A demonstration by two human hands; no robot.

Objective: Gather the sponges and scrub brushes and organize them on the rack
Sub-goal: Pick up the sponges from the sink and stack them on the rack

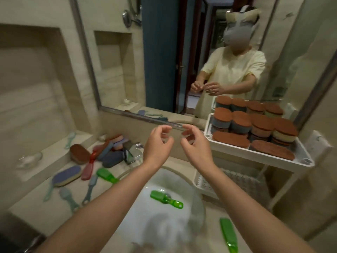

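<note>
Both hands hung in the air over the sink point(135, 209). The left hand point(157, 143) and the right hand point(197, 146) were close together, fingers loosely curled and released, gripping nothing that could be seen. They looked to be between pickups rather than carrying anything.

The white rack point(302, 158) stood just right of the sink. Its top tray was already packed with brown-topped sponges point(262, 123) stacked in neat columns, probably to save room, and a perforated lower tray point(200, 181) sat beneath.

Much remained loose:
- A heap of scrub brushes and sponges point(109, 152) lay jumbled on the counter point(36, 212) to the left.
- A green scrub brush point(165, 198) sat in the sink bowl over the drain.
- Another green brush point(228, 234) lay at the counter's near right edge.

The counter was pale stone, in a beige-tiled bathroom with a large wall mirror point(113, 70).
</note>
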